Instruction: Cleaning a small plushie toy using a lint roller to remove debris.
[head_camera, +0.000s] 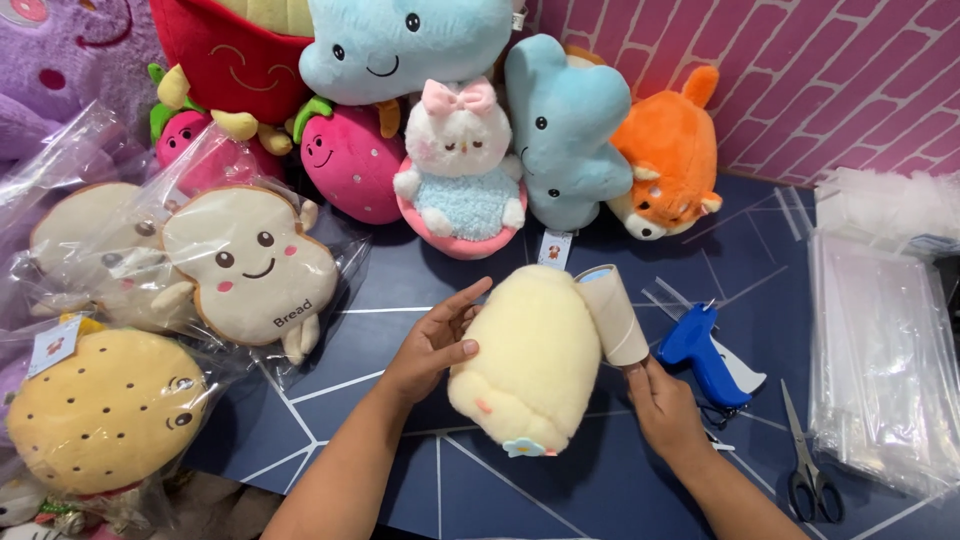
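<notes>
A pale yellow plush toy (530, 355) lies on the dark blue table (620, 480) in the middle, with a small blue flower at its near end. My left hand (432, 342) rests flat against its left side, fingers spread. My right hand (665, 405) grips the lower end of a cream cylinder with a blue rim, a lint roller (615, 312), which leans against the plush's upper right side.
A blue tagging gun (705, 355) and scissors (808, 460) lie to the right, beside a stack of clear plastic bags (880, 350). Bagged bread and bun plushes (245, 265) fill the left. Several plush toys (460, 165) line the back against a pink brick wall.
</notes>
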